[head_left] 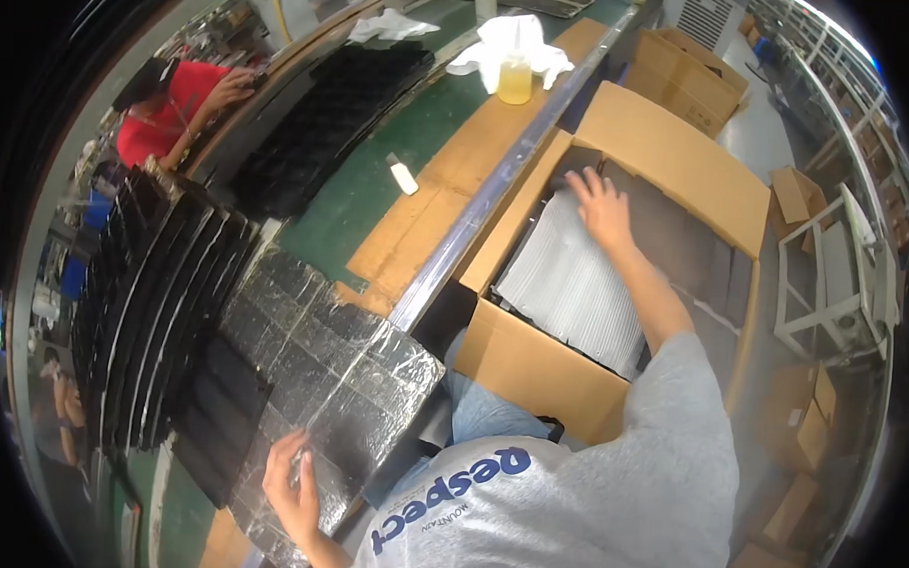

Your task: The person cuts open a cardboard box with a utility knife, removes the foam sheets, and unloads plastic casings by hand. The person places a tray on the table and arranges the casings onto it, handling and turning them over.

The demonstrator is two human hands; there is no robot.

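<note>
Reaching with the right hand (605,214) into the open cardboard box (542,362), with fingers spread wide and ungripped, at the far end of the ridged silver sheet (575,278); cannot tell whether touching it. Inside the same box, beside that sheet, dark grey panels (681,237). Holding the left hand (295,484) palm down at the near part of the foil-faced panel (376,376), with thumb and fingers parted, not closed on it; cannot tell how much contact. Along the green worktop (326,224), beyond the foil-faced panel: a cardboard strip (432,198), a small white object (402,176), a jar of yellow liquid (515,84) against white cloth (510,41), and a pile of black sheets (330,114). Across from these, a person in red (186,99).
</note>
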